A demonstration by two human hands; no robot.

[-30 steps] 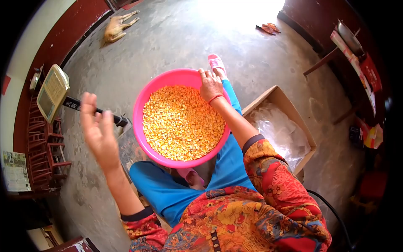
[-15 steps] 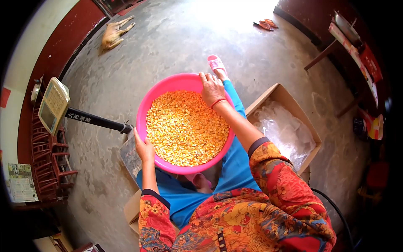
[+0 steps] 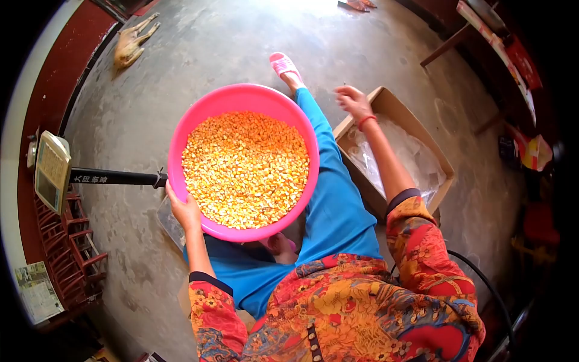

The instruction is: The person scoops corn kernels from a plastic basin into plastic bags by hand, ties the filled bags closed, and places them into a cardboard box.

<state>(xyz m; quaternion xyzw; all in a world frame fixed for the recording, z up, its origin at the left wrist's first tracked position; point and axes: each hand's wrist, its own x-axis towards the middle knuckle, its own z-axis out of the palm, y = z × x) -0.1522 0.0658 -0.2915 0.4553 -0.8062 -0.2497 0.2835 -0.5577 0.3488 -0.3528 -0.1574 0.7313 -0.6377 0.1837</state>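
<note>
A round pink plastic basin [image 3: 250, 92] full of yellow corn kernels [image 3: 244, 175] is in front of me, tilted towards me. My left hand [image 3: 184, 210] grips its near left rim, thumb on the outside and fingers hidden beneath. My right hand [image 3: 356, 104] hangs in the air right of the basin, above the far corner of a cardboard box [image 3: 427, 134]. Its fingers are loosely bent and a little blurred, and nothing shows plainly in them. Clear plastic bags [image 3: 401, 158] lie inside the box.
A platform scale's display [image 3: 53, 172] stands at left on a black post [image 3: 117, 177], its platform partly under the basin. Wooden chairs [image 3: 72, 241] are stacked by the left wall. A dog [image 3: 131, 45] lies on the floor farther off. At right is a table [image 3: 497, 51].
My right hand has let go of the basin's far rim and moved right, over the box. The basin is tilted more towards me, still in my left hand. The view has shifted.
</note>
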